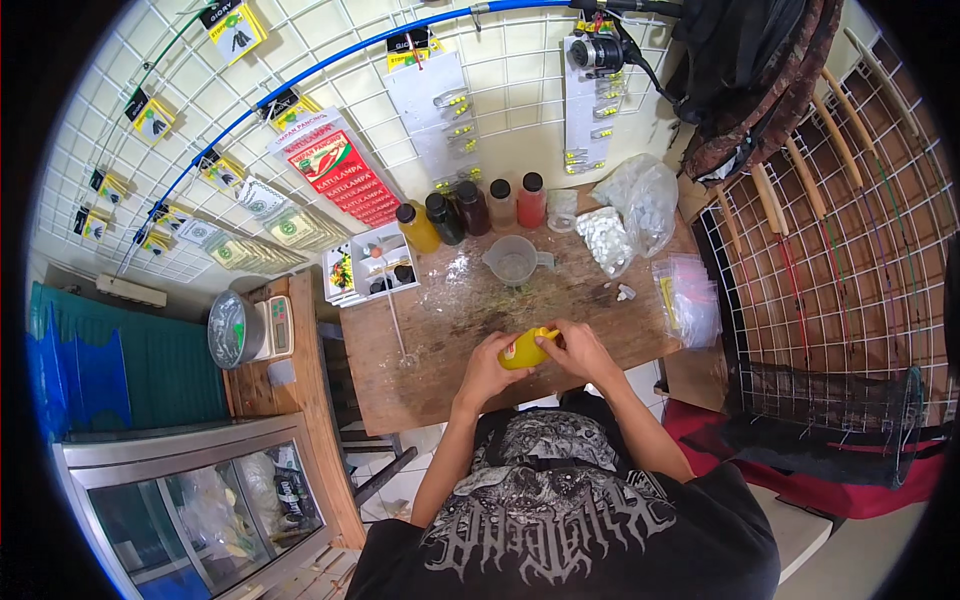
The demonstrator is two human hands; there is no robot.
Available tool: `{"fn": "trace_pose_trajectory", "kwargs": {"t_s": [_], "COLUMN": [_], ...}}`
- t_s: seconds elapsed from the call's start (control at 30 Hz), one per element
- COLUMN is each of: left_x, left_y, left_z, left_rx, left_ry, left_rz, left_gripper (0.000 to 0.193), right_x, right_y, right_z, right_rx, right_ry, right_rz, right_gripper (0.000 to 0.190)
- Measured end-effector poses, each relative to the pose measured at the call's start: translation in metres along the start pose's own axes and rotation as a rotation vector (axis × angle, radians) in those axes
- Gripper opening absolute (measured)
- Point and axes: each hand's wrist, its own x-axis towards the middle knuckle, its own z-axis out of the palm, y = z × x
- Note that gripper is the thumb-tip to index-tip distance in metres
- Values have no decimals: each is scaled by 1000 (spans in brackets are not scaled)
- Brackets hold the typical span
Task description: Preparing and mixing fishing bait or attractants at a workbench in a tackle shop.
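Observation:
My left hand [489, 373] is closed around the body of a small yellow squeeze bottle [523, 351], tilted over the near part of the wooden table [442, 375]. The fingers of my right hand [581, 351] are at its yellow cap end, on the right. Beyond the hands stands a clear plastic measuring jug [513, 260] with its handle to the right. Behind it, several black-capped bottles stand in a row, among them a yellow one [418, 227] and a red one [532, 200]. A small whitish piece [625, 292] lies right of the jug.
At the table's left are a white divided box [373, 264] and a thin stick [396, 322]. Bags of white pieces [604, 241] and clear zip bags [691, 300] lie at the right. A digital scale [277, 327] and metal bowl [236, 330] stand on the left side table.

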Motion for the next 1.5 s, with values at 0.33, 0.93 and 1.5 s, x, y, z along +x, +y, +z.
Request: {"fn": "trace_pose_trajectory", "kwargs": {"t_s": [0.33, 0.93, 1.5], "left_x": [3, 86, 214], "left_y": [-3, 63, 12], "left_z": [13, 125, 241], "left_rx": [43, -65, 599], "left_ry": [24, -124, -241], "left_rz": [-45, 110, 449], "left_gripper": [63, 83, 24], "right_x": [5, -51, -135], "right_y": [10, 145, 225], "right_z": [8, 22, -46], "right_rx": [2, 2108, 2719], "right_ry": [98, 33, 552], "right_rz": [26, 518, 454], "right_gripper": [50, 71, 76]}}
